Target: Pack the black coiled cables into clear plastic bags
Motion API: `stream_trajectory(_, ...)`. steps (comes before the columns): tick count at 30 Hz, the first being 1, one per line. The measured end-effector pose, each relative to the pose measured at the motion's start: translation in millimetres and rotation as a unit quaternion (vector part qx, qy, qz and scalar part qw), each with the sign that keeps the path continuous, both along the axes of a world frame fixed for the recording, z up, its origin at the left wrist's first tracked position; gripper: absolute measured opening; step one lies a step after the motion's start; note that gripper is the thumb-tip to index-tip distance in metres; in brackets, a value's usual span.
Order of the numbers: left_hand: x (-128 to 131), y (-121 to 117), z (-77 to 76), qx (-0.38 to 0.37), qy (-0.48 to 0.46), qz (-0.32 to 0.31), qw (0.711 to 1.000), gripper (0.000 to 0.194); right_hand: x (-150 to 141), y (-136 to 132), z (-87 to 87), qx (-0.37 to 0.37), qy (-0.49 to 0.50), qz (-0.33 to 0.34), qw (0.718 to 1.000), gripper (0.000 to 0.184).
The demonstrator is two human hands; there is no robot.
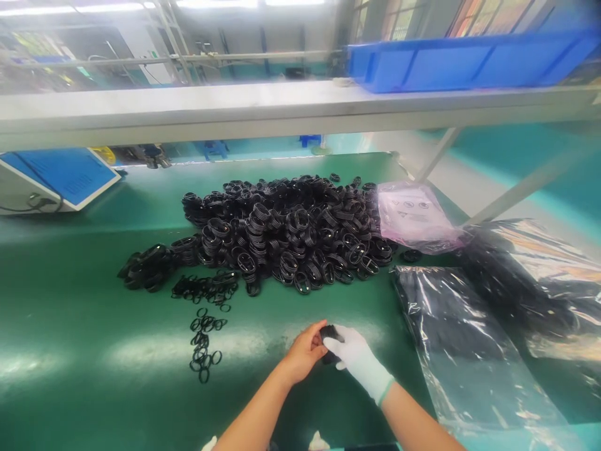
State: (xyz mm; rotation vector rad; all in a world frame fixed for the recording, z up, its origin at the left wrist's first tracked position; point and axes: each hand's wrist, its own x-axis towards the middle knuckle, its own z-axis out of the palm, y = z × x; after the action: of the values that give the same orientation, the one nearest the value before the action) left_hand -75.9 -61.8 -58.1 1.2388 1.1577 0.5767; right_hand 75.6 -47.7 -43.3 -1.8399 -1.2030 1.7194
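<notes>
My right hand (357, 360), in a white glove, is closed around a coiled black cable (330, 344). My bare left hand (304, 352) grips the same coil from the left, thumb and fingers at its edge. The coil is small and partly covered by the glove. Beyond my hands rises a large heap of coiled black cables (291, 232), some showing small shiny ends. Left of my hands lie loose thin black rings (201, 351), like rubber bands, with a denser cluster of them (201, 287) farther back.
Clear plastic bags (451, 338) holding dark contents lie on the right. A pinkish plastic bag (413, 213) rests beside the heap. A blue-topped box (61, 178) stands at the back left. Across the green table (94, 351) runs a raised shelf (188, 116) bearing a blue bin (469, 62).
</notes>
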Motion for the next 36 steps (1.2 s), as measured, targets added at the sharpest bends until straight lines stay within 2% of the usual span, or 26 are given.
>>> stream_trajectory(3, -8, 6, 11.7, 0.009, 0.046, -0.051, 0.998, 0.063, -4, 0, 1.1, 0.005, -0.023, -0.02, 1.0, 0.047)
stream_trajectory(5, -17, 20, 26.7, 0.053, 0.138, -0.078, 0.986, 0.06, -7, 0, 2.9, 0.005, -0.036, -0.032, 0.999, 0.046)
stream_trajectory(6, -21, 30, 34.9, 0.105, 0.216, -0.073, 0.968, 0.055, -8, 0, 3.9, 0.004, -0.04, -0.037, 0.999, 0.046)
stream_trajectory(8, -27, 55, 48.8, 0.228, 0.375, -0.041, 0.898, 0.046, -9, -1, 5.8, 0.0, -0.045, -0.04, 0.998, 0.044)
stream_trajectory(10, -28, 79, 56.9, 0.3, 0.46, -0.039, 0.835, 0.039, -9, -1, 7.5, -0.001, -0.051, -0.037, 0.998, 0.04)
stream_trajectory(11, -28, 88, 59.0, 0.311, 0.471, -0.052, 0.824, 0.034, -9, -1, 8.2, -0.002, -0.055, -0.035, 0.998, 0.038)
stream_trajectory(14, -26, 103, 62.7, 0.31, 0.457, -0.081, 0.83, 0.019, -9, -1, 9.8, -0.003, -0.065, -0.026, 0.998, 0.032)
stream_trajectory(17, -28, 89, 68.1, 0.304, 0.462, -0.078, 0.829, 0.013, -9, -1, 10.7, -0.006, -0.065, -0.024, 0.998, 0.029)
stream_trajectory(18, -29, 79, 69.3, 0.286, 0.459, -0.061, 0.839, 0.012, -9, -1, 11.0, -0.007, -0.064, -0.024, 0.998, 0.028)
stream_trajectory(19, -30, 68, 69.3, 0.245, 0.437, -0.037, 0.865, 0.012, -9, -1, 11.3, -0.008, -0.062, -0.024, 0.998, 0.028)
stream_trajectory(21, -27, 44, 64.4, 0.108, 0.35, 0.015, 0.93, 0.011, -10, -1, 12.2, -0.01, -0.061, -0.023, 0.998, 0.027)
stream_trajectory(23, -20, 25, 53.5, -0.026, 0.255, 0.048, 0.965, 0.013, -10, -1, 13.3, -0.011, -0.062, -0.019, 0.998, 0.027)
stream_trajectory(25, -10, 12, 40.7, -0.082, 0.217, 0.056, 0.971, 0.014, -9, 0, 14.5, -0.013, -0.066, -0.012, 0.998, 0.026)
stream_trajectory(28, 2, 5, 27.1, -0.096, 0.195, 0.076, 0.973, 0.01, -9, 0, 16.6, -0.012, -0.074, -0.002, 0.997, 0.026)
stream_trajectory(36, 6, 5, 21.5, -0.103, 0.153, 0.098, 0.978, 0.012, -8, -4, 19.5, 0.003, -0.086, 0.011, 0.996, 0.028)
